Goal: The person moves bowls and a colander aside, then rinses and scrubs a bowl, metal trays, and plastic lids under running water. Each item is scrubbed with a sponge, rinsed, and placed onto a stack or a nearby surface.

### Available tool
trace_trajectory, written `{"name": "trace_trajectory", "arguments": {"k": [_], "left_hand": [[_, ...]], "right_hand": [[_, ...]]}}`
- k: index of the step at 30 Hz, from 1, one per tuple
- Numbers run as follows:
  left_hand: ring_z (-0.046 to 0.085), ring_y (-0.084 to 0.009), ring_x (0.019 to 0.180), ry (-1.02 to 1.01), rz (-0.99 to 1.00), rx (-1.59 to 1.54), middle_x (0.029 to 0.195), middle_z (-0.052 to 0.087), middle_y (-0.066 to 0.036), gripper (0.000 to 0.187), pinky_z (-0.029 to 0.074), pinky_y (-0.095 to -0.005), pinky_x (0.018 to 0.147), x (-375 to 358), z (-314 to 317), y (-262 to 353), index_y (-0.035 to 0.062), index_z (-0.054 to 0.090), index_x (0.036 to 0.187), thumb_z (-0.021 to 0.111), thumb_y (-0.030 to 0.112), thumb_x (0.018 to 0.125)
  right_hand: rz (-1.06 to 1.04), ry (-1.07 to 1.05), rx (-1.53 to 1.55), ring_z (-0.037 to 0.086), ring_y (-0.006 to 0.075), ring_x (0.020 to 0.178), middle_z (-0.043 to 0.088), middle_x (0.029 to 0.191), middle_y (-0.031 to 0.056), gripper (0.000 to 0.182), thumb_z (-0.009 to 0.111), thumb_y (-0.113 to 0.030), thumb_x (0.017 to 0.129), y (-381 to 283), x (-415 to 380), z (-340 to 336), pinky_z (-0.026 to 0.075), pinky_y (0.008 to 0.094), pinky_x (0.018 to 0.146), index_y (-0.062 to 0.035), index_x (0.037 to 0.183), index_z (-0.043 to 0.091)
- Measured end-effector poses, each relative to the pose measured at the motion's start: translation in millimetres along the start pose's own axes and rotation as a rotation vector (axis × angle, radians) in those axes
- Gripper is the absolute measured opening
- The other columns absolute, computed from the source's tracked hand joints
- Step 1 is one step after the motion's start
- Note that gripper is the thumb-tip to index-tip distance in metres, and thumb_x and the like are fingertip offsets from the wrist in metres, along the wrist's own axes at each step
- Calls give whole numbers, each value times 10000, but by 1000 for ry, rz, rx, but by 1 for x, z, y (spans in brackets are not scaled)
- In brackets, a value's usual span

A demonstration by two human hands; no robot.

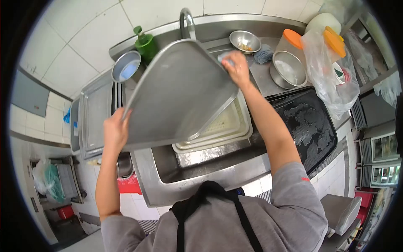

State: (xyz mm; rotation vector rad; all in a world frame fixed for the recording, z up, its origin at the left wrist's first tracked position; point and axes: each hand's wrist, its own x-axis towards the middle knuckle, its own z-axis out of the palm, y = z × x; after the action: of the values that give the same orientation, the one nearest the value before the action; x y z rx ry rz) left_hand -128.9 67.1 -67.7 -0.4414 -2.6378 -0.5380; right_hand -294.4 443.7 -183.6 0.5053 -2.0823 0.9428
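Observation:
A large grey metal tray (180, 92) is held tilted above the sink (168, 168). My left hand (116, 129) is closed around its left edge. At the tray's upper right edge, my right hand (237, 69) is closed on a small pale blue cloth (226, 55), pressed against the rim; part of the cloth is hidden by the fingers. Below the tray, cream plastic baskets (247, 119) sit in the sink, partly covered by it. The faucet (187, 21) rises just behind the tray.
Left of the sink lie stacked metal trays (96, 115), a metal pot (126, 67) and a green bottle (145, 46). On the right are a metal bowl (245, 41), a grey-blue rag (264, 54), a steel pot (288, 69), orange-lidded containers (292, 38), a plastic bag (321, 71) and a wet black tray (310, 126).

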Motion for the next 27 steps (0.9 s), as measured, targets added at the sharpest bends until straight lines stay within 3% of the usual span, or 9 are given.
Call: {"name": "trace_trajectory", "arguments": {"k": [4, 7, 12, 15, 18, 19, 22, 24, 27], "left_hand": [[384, -330, 481, 32, -93, 129, 578, 425, -196, 100, 325, -337, 442, -36, -52, -14, 1, 531, 804, 555, 97, 820], [333, -215, 464, 65, -184, 134, 564, 385, -161, 136, 290, -306, 440, -66, -69, -28, -14, 528, 812, 547, 117, 843], [283, -77, 528, 323, -253, 7, 548, 390, -56, 218, 254, -265, 450, -110, -71, -38, -34, 532, 830, 517, 176, 888], [337, -56, 586, 403, -435, -120, 642, 477, 47, 261, 273, -215, 499, -137, -73, -36, -28, 553, 858, 499, 223, 904], [404, -58, 615, 422, -722, -366, 700, 527, 16, 251, 324, -210, 533, -161, -63, -49, -9, 568, 886, 517, 237, 895], [404, -58, 615, 448, -740, -354, 700, 527, 16, 251, 324, -210, 533, -168, -57, -53, -9, 568, 886, 517, 237, 895], [474, -74, 661, 448, -804, -534, 775, 569, -13, 238, 386, -223, 596, -183, -30, -60, 5, 572, 922, 532, 237, 884], [513, -95, 705, 488, -926, -761, 832, 594, -38, 238, 418, -238, 660, -189, -12, -47, -6, 572, 955, 534, 216, 878], [512, -97, 682, 394, -1052, -771, 811, 591, -35, 238, 421, -250, 638, -194, 16, -34, -20, 567, 976, 546, 189, 864]], "right_hand": [[980, -319, -60, 570, 282, 920, 605, 883, 153, 306, 672, -348, 680, 7, -42, 10, 451, 351, 793, -68, 801, 649], [742, -358, -209, 560, 286, 911, 595, 922, 136, 227, 658, -266, 682, 15, -46, 20, 451, 355, 796, -74, 803, 640], [68, 37, -471, 495, 335, 942, 531, 1032, 168, 168, 606, -122, 694, 8, -16, -44, 410, 418, 832, -99, 860, 621], [152, 123, -638, 454, 377, 1034, 490, 1117, 203, 205, 630, -175, 721, 61, -7, -101, 387, 451, 861, -103, 912, 613], [307, -21, -800, 407, 406, 1111, 446, 1230, 180, 313, 650, -255, 737, 90, -9, -128, 352, 480, 908, -91, 999, 606], [244, -34, -855, 480, 333, 1064, 552, 1079, 176, 283, 636, -281, 749, 68, -4, -123, 377, 427, 899, -87, 956, 634], [287, -326, -289, 605, 259, 856, 641, 879, 120, 249, 617, -298, 772, 35, 12, -58, 464, 328, 768, -93, 905, 661], [520, -414, -27, 587, 164, 672, 632, 745, 76, 254, 585, -273, 804, -8, 23, 3, 479, 298, 657, -50, 907, 650], [1019, -305, 793, 514, 145, 567, 523, 699, 45, 182, 505, -210, 873, -45, 46, 85, 464, 275, 520, -33, 873, 552]]}}
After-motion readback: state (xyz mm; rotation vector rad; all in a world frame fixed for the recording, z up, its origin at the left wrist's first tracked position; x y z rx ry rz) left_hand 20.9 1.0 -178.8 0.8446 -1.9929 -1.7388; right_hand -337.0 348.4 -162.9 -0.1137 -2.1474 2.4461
